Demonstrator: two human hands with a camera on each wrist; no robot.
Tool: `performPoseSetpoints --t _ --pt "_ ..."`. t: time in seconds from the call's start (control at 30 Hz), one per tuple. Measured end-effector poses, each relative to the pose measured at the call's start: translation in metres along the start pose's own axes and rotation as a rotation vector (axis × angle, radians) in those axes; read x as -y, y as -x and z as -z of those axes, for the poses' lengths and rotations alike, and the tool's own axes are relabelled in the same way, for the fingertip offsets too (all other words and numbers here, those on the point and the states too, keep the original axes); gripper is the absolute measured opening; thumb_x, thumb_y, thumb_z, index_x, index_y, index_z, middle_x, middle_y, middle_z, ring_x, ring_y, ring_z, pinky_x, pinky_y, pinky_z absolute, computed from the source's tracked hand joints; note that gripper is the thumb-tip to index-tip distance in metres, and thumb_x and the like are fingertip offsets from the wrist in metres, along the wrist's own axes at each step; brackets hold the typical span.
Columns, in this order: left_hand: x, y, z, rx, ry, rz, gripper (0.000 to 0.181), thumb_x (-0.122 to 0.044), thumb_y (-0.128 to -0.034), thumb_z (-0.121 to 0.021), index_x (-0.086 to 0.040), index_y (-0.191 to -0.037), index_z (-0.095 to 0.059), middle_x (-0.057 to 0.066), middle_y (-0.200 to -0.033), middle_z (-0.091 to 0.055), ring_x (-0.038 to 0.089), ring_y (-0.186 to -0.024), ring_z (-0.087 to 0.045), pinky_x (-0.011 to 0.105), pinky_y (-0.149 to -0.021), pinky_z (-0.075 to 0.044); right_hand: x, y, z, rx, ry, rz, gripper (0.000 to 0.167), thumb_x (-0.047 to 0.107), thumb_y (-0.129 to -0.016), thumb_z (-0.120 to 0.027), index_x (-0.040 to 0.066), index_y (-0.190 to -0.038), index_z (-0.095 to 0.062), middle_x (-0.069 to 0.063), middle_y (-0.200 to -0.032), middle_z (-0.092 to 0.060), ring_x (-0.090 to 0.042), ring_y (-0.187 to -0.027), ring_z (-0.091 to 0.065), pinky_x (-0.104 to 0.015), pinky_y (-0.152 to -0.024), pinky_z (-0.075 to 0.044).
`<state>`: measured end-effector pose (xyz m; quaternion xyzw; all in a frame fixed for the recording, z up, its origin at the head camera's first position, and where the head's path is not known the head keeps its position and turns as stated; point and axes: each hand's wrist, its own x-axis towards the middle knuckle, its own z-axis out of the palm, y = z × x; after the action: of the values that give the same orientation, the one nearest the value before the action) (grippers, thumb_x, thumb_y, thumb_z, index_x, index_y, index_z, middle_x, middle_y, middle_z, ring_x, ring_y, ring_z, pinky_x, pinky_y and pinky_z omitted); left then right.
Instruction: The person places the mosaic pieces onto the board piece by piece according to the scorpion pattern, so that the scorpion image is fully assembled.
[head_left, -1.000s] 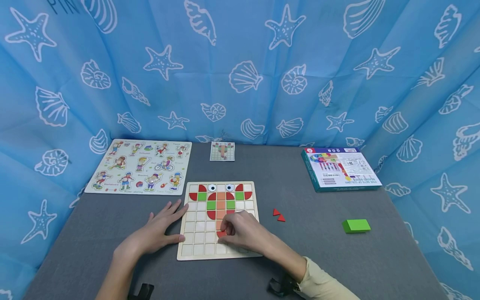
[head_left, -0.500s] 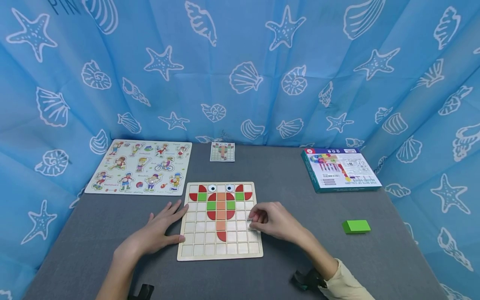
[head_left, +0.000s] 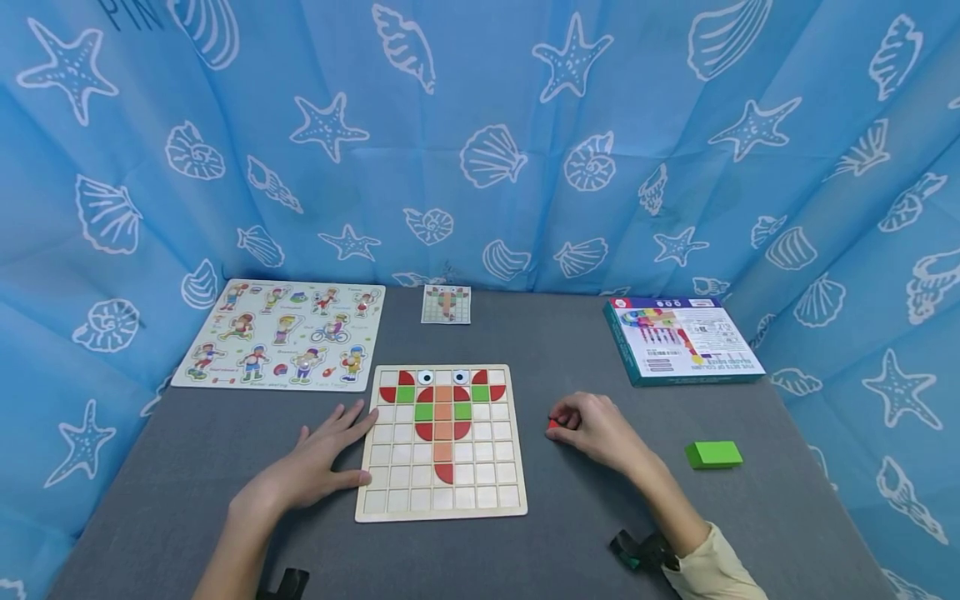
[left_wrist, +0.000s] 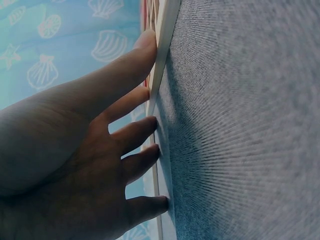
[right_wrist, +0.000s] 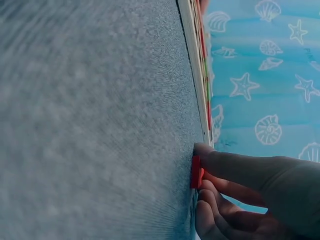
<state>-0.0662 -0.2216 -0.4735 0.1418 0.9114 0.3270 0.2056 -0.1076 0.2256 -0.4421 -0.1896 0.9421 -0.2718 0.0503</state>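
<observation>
My left hand [head_left: 313, 462] lies spread along the left side of a wooden grid board [head_left: 367, 504], its thumb and fingertips touching the edge. In the left wrist view, the left hand [left_wrist: 85, 145] has its fingers extended against the board's rim [left_wrist: 165, 40]. Red, green and orange tiles and two eye tiles form a figure on the board. To the right of it, my right hand [head_left: 600, 429] is down at the table, pinching a red triangular tile [head_left: 552, 423] between thumb and fingers. That red tile [right_wrist: 196, 172] also shows in the right wrist view. A second triangle is not distinguishable.
A small pattern card [head_left: 446, 304] lies behind the board. Back left is a picture puzzle board [head_left: 281, 333]; back right, a flat game box [head_left: 684, 340]. A green block [head_left: 712, 454] sits at the right. A blue shell-print curtain [head_left: 480, 208] surrounds the grey table [head_left: 585, 533].
My right hand has left the red quarter-round tile near the board's lower middle and moved right to the loose red triangles, where it now pinches one. My left hand has stayed put.
</observation>
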Motion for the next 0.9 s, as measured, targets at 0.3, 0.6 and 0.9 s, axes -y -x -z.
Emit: performPoseSetpoints --t 0.3,0.6,0.9 --pt "-0.005 0.002 0.002 0.000 0.003 0.001 0.099 -0.056 -0.0913 -0.081 -0.027 -0.173 -0.033 0.018 -0.183 -0.017 0.050 -0.170 -0.006 0.092 -0.118 0.001 0.001 -0.002 0.001 0.013 -0.076 0.035 0.012 0.009 -0.094 -0.085 0.010 -0.093 -0.073 0.003 -0.083 -0.072 -0.001 -0.074 -0.061 -0.019 -0.065 -0.052" --pt "-0.020 0.007 0.007 0.010 -0.007 0.036 0.099 -0.048 -0.0916 -0.084 -0.023 -0.172 -0.034 0.022 -0.182 -0.019 0.053 -0.168 -0.007 0.091 -0.119 -0.001 0.033 -0.008 -0.010 0.120 -0.228 0.085 0.004 0.013 -0.098 -0.081 0.011 -0.098 -0.078 0.004 -0.087 -0.074 -0.003 -0.075 -0.061 -0.019 -0.067 -0.054" --pt "-0.017 0.006 0.006 0.009 -0.011 0.023 0.098 -0.051 -0.0921 -0.083 -0.022 -0.172 -0.033 0.021 -0.182 -0.019 0.052 -0.169 -0.007 0.092 -0.118 -0.001 0.068 -0.027 -0.039 0.224 -0.295 0.205 0.003 0.011 -0.097 -0.082 0.009 -0.099 -0.081 0.001 -0.089 -0.080 0.002 -0.074 -0.060 -0.017 -0.069 -0.053"
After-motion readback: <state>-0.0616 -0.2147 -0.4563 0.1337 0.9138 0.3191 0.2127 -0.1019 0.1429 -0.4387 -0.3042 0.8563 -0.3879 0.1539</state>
